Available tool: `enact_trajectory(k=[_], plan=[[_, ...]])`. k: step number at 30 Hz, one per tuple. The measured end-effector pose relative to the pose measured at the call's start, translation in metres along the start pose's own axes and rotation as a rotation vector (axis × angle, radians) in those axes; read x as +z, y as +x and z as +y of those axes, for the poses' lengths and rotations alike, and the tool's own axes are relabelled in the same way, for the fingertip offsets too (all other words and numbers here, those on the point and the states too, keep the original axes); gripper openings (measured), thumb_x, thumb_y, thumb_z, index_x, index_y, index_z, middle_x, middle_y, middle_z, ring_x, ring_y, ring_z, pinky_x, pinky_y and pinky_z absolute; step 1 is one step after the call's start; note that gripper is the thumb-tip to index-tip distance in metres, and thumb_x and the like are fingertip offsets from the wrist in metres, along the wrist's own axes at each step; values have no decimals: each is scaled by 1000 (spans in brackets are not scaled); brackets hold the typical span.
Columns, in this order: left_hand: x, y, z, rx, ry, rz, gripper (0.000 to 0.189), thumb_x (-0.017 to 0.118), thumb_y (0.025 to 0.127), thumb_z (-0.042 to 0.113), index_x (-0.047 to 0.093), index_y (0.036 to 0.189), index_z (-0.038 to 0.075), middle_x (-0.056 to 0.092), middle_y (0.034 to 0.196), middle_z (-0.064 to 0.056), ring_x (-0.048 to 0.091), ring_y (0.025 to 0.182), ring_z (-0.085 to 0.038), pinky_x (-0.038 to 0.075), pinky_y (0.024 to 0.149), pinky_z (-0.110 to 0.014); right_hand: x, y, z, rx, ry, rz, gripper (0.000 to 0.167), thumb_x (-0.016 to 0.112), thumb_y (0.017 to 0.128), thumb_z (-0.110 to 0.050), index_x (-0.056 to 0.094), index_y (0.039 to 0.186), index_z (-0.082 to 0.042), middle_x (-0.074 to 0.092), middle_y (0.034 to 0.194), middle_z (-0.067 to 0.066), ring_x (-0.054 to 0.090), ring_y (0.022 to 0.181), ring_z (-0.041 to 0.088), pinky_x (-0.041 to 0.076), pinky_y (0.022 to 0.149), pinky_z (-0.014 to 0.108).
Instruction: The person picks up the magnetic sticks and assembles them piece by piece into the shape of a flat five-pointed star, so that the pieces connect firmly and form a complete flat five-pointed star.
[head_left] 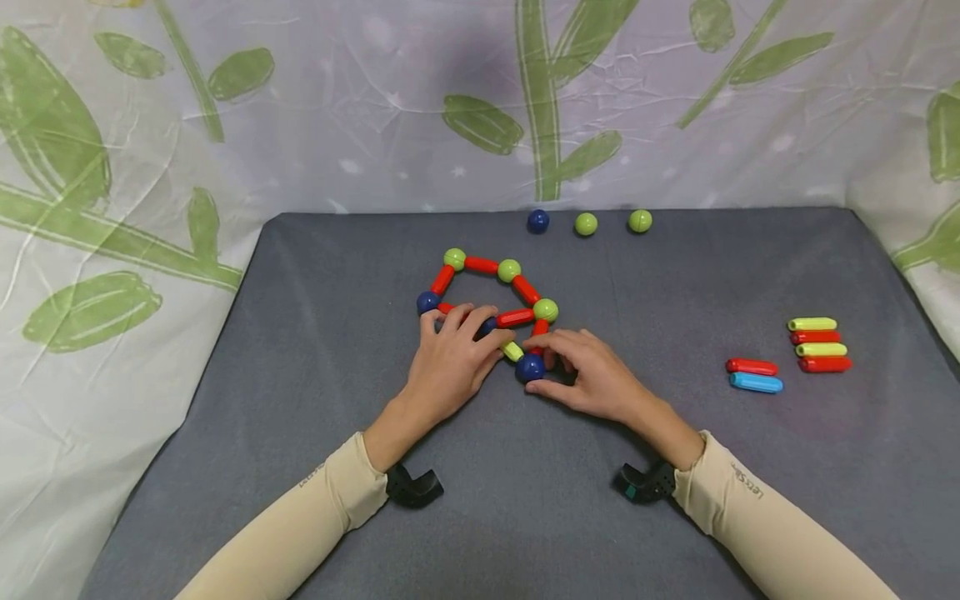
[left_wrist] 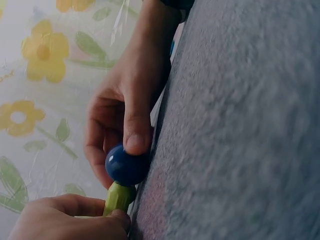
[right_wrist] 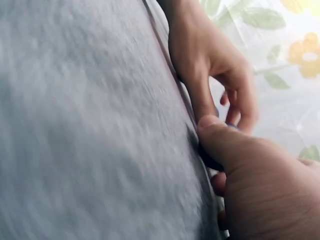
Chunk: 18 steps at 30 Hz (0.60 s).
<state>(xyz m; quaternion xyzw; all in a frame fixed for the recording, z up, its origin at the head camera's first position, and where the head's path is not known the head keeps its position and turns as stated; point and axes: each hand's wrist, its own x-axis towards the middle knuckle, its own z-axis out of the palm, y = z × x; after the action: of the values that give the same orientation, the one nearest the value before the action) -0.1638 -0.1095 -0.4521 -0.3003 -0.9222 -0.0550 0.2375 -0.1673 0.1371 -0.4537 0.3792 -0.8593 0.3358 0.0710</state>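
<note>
My left hand (head_left: pixel 448 367) pinches a yellow-green rod (head_left: pixel 512 351), seen between thumb and finger in the left wrist view. My right hand (head_left: pixel 603 377) grips a large blue ball (left_wrist: pixel 125 164), thumb on its near side. The rod's end meets this ball, and a red rod (head_left: pixel 540 329) runs from near it to a green ball (head_left: pixel 546 311). Beyond my hands lies a closed outline of red rods (head_left: pixel 481 265) joined by green and blue balls, among them a blue ball (head_left: pixel 428 302) at its left corner. My left fingers hide part of its near side.
A loose blue ball (head_left: pixel 537 221) and two green balls (head_left: pixel 586 223) lie along the back edge of the grey table (head_left: pixel 480 517). On the right are a red rod (head_left: pixel 752 367) beside a blue rod (head_left: pixel 756 382), and a stack-like row of red and yellow-green rods (head_left: pixel 821 350).
</note>
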Motion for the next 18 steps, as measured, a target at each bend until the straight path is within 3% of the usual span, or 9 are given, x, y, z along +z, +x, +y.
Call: enact_trajectory(k=[5, 8, 11, 15, 18], plan=[[1, -1, 0, -29, -27, 19, 28, 66, 99, 35, 69, 126, 30, 64, 136, -6, 57, 129, -33, 36, 97, -59, 2, 2, -4, 25, 2, 9, 49, 85, 83, -33, 68, 127, -17, 63, 89, -4, 45, 68, 7, 37, 72, 29], [0, -2, 0, -116, -36, 70, 37, 71, 93, 33, 68, 128, 22, 64, 131, -9, 55, 128, -34, 34, 98, -60, 3, 1, -3, 61, 42, 47, 52, 85, 83, -29, 67, 129, -14, 63, 90, -2, 48, 71, 9, 39, 71, 29], [-1, -2, -1, -235, -25, 106, 42, 71, 88, 33, 66, 125, 14, 64, 120, -11, 55, 116, -33, 33, 94, -60, 3, 0, 1, 123, 92, 162, 50, 83, 85, -21, 65, 130, -9, 62, 94, 5, 50, 77, 15, 42, 72, 32], [0, -2, -1, -302, -25, 105, 35, 68, 87, 27, 67, 118, 9, 63, 109, -11, 54, 101, -32, 33, 90, -57, 1, 1, 6, 228, 100, 309, 49, 75, 91, -17, 61, 136, -5, 62, 116, 17, 52, 99, 29, 39, 85, 40], [1, -3, -2, -287, -58, 108, 29, 67, 89, 19, 71, 116, 10, 64, 109, -10, 56, 101, -31, 34, 92, -58, 2, 1, 8, 283, 48, 277, 55, 67, 97, -22, 51, 148, -7, 54, 143, 18, 46, 121, 35, 30, 91, 46]])
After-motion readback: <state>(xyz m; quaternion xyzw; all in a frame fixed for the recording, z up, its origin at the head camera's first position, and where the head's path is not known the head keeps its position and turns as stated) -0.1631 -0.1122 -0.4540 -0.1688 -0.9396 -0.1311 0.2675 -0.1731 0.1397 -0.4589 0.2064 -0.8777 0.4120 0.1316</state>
